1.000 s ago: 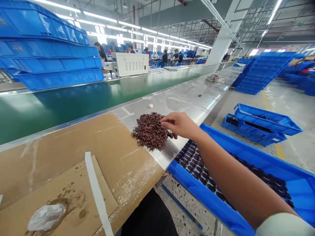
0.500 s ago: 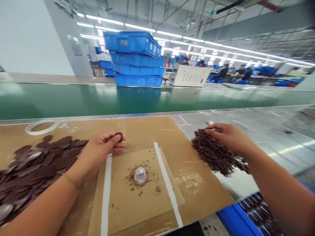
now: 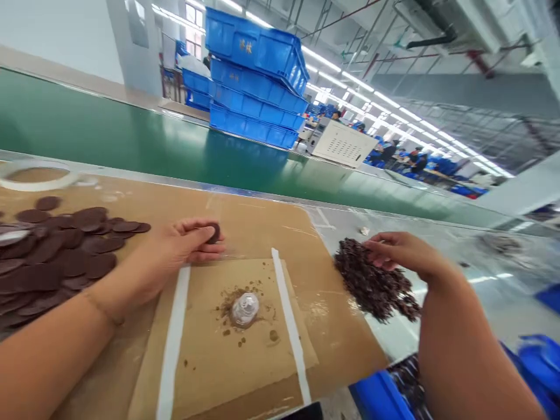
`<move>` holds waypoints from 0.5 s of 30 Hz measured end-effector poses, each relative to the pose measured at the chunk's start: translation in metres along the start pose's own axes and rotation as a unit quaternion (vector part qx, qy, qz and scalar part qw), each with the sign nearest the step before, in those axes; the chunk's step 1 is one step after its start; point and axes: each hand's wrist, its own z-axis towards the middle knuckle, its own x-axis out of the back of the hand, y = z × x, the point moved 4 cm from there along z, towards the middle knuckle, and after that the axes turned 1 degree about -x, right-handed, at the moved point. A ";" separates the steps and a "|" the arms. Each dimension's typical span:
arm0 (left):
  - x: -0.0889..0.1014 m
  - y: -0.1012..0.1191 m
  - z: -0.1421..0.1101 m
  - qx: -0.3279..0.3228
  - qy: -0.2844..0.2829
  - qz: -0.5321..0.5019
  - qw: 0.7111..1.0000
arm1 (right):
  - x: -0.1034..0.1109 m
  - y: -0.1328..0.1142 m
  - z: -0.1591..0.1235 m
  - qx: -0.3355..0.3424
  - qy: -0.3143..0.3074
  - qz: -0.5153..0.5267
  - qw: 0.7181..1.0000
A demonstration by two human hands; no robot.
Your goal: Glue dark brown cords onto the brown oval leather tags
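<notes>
My left hand point(image 3: 186, 244) pinches a dark brown round disc point(image 3: 213, 233) between thumb and fingers, above the far left edge of a taped cardboard sheet point(image 3: 219, 356). A heap of similar brown discs point(image 3: 70, 251) lies to the left, beside my forearm. On the sheet's middle stands a small silvery, rounded fixture point(image 3: 245, 308), ringed by dark crumbs and stains. To the right, my right hand point(image 3: 396, 249) has its fingertips curled together at the upper edge of a pile of small dark brown pieces point(image 3: 371, 283). What lies between those fingertips is hidden.
White tape strips point(image 3: 289, 321) flank the sheet. A tape roll point(image 3: 39, 178) lies at far left. Beyond the table runs a green belt point(image 3: 166, 146), with stacked blue crates point(image 3: 258, 81) and a white metal box point(image 3: 343, 143) behind it. A blue bin point(image 3: 380, 396) sits below right; people sit far off.
The head view has tilted and shifted. My right fingertips have moved down into the pile's edge and curled more. My left hand still holds the disc near the same spot.
</notes>
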 end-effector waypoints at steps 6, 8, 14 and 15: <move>0.003 -0.001 0.003 -0.011 0.016 0.021 1.000 | -0.008 0.014 -0.012 0.081 0.032 -0.004 0.996; 0.002 0.000 0.002 -0.012 0.017 0.030 0.999 | -0.008 0.019 -0.015 0.086 0.063 0.007 0.994; 0.001 0.002 0.000 -0.022 0.026 0.042 0.999 | 0.000 0.026 -0.019 0.077 0.153 0.093 0.981; 0.001 0.002 0.000 -0.020 0.023 0.042 0.999 | -0.001 0.023 -0.020 0.084 0.163 0.124 0.975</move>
